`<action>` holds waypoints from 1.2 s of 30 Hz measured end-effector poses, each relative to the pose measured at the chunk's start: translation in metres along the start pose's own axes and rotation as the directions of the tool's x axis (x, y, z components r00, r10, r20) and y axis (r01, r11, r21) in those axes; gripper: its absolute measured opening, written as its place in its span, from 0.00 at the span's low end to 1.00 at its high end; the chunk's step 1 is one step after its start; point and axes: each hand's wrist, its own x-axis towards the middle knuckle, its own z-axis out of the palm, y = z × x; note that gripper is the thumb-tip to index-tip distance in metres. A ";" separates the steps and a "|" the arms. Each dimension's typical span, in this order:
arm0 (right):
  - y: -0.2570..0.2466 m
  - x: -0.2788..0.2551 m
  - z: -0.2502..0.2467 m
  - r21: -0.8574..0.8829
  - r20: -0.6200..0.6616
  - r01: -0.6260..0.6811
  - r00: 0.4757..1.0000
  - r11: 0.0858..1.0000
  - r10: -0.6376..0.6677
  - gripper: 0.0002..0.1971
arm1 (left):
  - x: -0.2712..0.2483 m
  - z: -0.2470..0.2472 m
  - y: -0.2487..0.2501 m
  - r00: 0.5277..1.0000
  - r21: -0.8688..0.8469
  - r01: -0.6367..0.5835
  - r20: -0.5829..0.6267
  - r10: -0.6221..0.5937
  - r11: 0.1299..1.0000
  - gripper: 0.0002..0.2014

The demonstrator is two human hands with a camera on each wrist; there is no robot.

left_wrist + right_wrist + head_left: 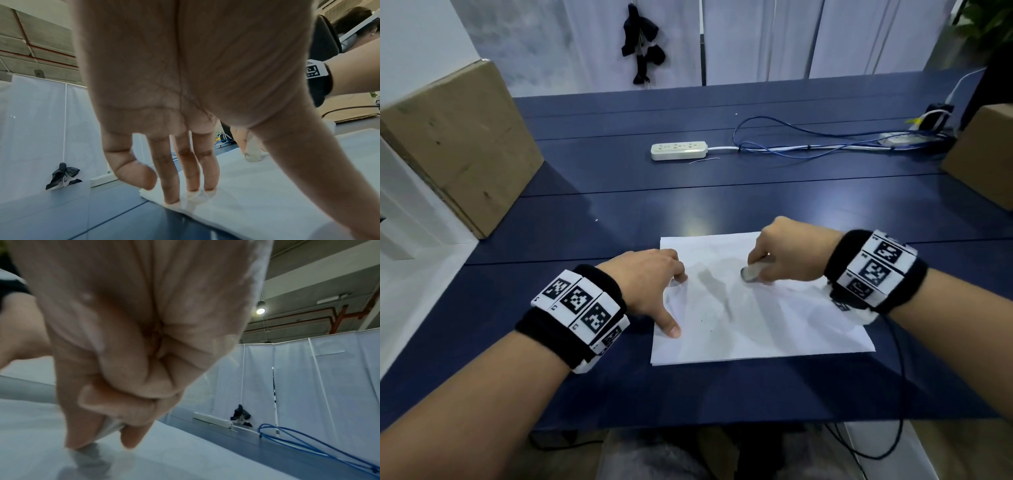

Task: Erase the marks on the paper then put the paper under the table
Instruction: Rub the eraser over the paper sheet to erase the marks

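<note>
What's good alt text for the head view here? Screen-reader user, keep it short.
A person's right hand rubs an eraser on a creased white paper on a dark blue table, while the left hand presses down the sheet's left edge. Behind lie a white power strip and blue cables, with cardboard boxes at both sides.

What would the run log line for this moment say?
stage: erasing | right hand: grips eraser on paper | left hand: presses paper flat | paper on table
</note>
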 end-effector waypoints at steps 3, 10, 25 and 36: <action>-0.015 -0.024 0.005 0.080 0.122 0.126 0.983 0.989 -0.135 0.20 | 0.001 0.001 -0.001 1.000 -0.009 0.003 -0.002 -0.003 1.000 0.45; -0.010 -0.007 0.000 -0.001 0.071 0.049 0.996 0.999 -0.049 0.18 | 0.002 0.001 -0.001 1.000 -0.003 0.007 -0.004 -0.007 1.000 0.45; 0.000 -0.005 -0.001 -0.053 0.029 0.001 1.000 0.999 0.000 0.18 | 0.002 0.000 0.000 1.000 -0.005 0.013 0.000 -0.013 1.000 0.44; -0.013 -0.020 0.006 0.060 0.122 0.124 0.984 0.990 -0.131 0.13 | 0.002 0.001 0.000 1.000 -0.017 0.010 -0.006 -0.010 1.000 0.43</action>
